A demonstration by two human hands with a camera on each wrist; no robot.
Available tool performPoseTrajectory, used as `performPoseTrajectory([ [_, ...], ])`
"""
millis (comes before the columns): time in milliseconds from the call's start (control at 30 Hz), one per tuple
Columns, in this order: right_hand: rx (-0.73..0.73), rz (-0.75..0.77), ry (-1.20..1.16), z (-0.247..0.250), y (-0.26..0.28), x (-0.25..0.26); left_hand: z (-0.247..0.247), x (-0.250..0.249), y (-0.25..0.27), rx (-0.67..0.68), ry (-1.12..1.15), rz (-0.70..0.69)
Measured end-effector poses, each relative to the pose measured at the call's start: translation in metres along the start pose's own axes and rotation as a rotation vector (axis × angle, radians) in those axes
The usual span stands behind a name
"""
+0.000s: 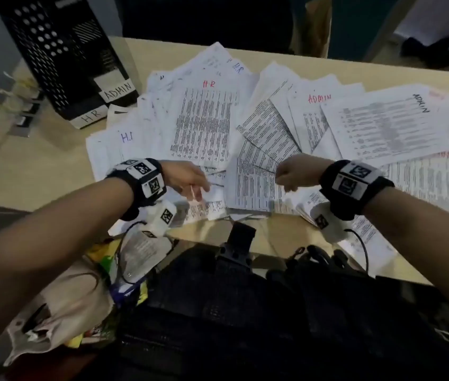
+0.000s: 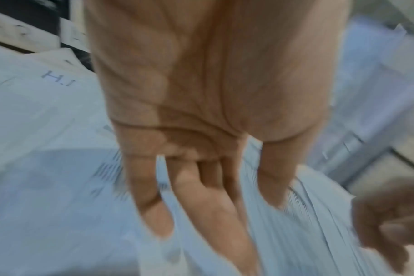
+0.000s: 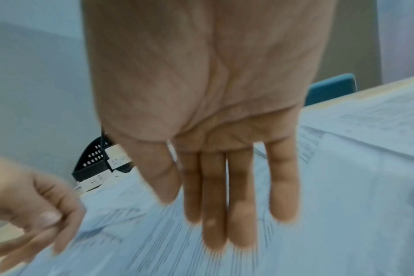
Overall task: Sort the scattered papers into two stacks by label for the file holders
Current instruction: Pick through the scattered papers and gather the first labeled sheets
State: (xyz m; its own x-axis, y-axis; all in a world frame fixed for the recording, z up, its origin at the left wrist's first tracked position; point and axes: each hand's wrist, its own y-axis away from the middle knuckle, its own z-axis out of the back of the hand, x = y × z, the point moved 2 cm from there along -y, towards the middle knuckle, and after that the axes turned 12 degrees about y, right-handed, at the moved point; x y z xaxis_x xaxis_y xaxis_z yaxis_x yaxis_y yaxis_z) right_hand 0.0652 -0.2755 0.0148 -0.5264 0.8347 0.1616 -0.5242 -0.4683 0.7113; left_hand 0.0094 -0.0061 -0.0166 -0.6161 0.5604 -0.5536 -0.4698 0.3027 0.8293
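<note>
1. Right, both hands hover low over the near edge of the paper spread, and nothing is sorted yet: the scattered papers [image 1: 259,127] fan across the surface [image 1: 39,160] in one overlapping mess, no stacks in sight.

2. The left hand [image 1: 187,178] has its fingers [image 2: 201,196] stretched out and a little spread, the tips down among the sheets near the front edge. Grip loose, holding nothing that I can make out, though the wrist views are badly blurred.

3. The right hand [image 1: 295,171] looks bunched from the head view, but its own wrist camera shows the fingers [image 3: 225,196] straight and together, palm down above the printed pages. Call that grip open too, nothing held.

4. Labels are readable on several sheets: a red HR sheet [image 1: 204,119] in the middle, a red ADMIN sheet [image 1: 317,114] to its right, a black-lettered ADMIN sheet [image 1: 388,125] further right. Roughly, HR sits left, ADMIN right.

5. The black file holders [image 1: 61,59] stand at the far left of the surface, tagged ADMIN and HR, just beside the paper fan.

6. My read: this is the very start, choosing a first sheet. The next move calls for pinching one sheet without dragging its neighbours, checking its label, and starting a pile on bare surface.
</note>
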Motion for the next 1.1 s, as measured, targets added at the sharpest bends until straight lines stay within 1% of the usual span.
performPoseTrajectory([
  [33,-0.162,-0.029,0.024,0.010,-0.011,-0.004,0.011,-0.005,-0.005,-0.124,0.072,-0.069],
  [67,-0.291,-0.094,0.029,0.018,-0.019,-0.006,0.020,-0.009,-0.008,-0.242,0.148,-0.127],
  [100,-0.364,-0.144,0.010,0.025,-0.029,-0.008,0.028,-0.012,-0.012,-0.325,0.202,-0.154],
  [133,-0.390,-0.196,0.008,0.030,-0.038,-0.006,0.034,-0.015,-0.018,-0.367,0.241,-0.171],
  [167,-0.395,-0.244,0.006,0.033,-0.049,-0.006,0.035,-0.018,-0.023,-0.357,0.286,-0.153],
  [233,-0.357,-0.345,0.014,0.037,-0.069,-0.008,0.032,-0.023,-0.034,-0.339,0.372,-0.122],
  [333,-0.277,-0.466,-0.014,0.043,-0.093,-0.016,0.028,-0.033,-0.050,-0.301,0.404,-0.139],
  [400,-0.228,-0.488,-0.050,0.041,-0.103,-0.021,0.027,-0.039,-0.062,-0.272,0.515,-0.145],
  [467,-0.188,-0.482,-0.077,0.035,-0.110,-0.021,0.028,-0.052,-0.068,-0.300,0.672,-0.141],
  [533,-0.180,-0.487,-0.056,0.029,-0.113,-0.021,0.026,-0.069,-0.072,-0.334,0.747,-0.115],
  [633,-0.196,-0.484,-0.011,0.022,-0.114,-0.021,0.022,-0.088,-0.083,-0.413,0.661,-0.043],
  [667,-0.219,-0.470,-0.001,0.021,-0.113,-0.023,0.020,-0.090,-0.092,-0.431,0.636,-0.038],
  [767,-0.357,-0.465,-0.029,0.030,-0.110,-0.037,0.014,-0.101,-0.101,-0.494,0.532,-0.055],
  [833,-0.422,-0.541,-0.025,0.038,-0.107,-0.052,0.010,-0.106,-0.102,-0.526,0.472,-0.082],
  [900,-0.375,-0.625,-0.012,0.041,-0.106,-0.065,0.010,-0.105,-0.103,-0.526,0.466,-0.108],
  [967,-0.322,-0.651,-0.049,0.042,-0.109,-0.071,0.013,-0.103,-0.100,-0.549,0.474,-0.132],
  [1033,-0.334,-0.639,-0.030,0.044,-0.113,-0.069,0.016,-0.101,-0.100,-0.552,0.438,-0.150],
  [1100,-0.361,-0.639,0.034,0.048,-0.114,-0.069,0.019,-0.096,-0.100,-0.553,0.463,-0.169],
])
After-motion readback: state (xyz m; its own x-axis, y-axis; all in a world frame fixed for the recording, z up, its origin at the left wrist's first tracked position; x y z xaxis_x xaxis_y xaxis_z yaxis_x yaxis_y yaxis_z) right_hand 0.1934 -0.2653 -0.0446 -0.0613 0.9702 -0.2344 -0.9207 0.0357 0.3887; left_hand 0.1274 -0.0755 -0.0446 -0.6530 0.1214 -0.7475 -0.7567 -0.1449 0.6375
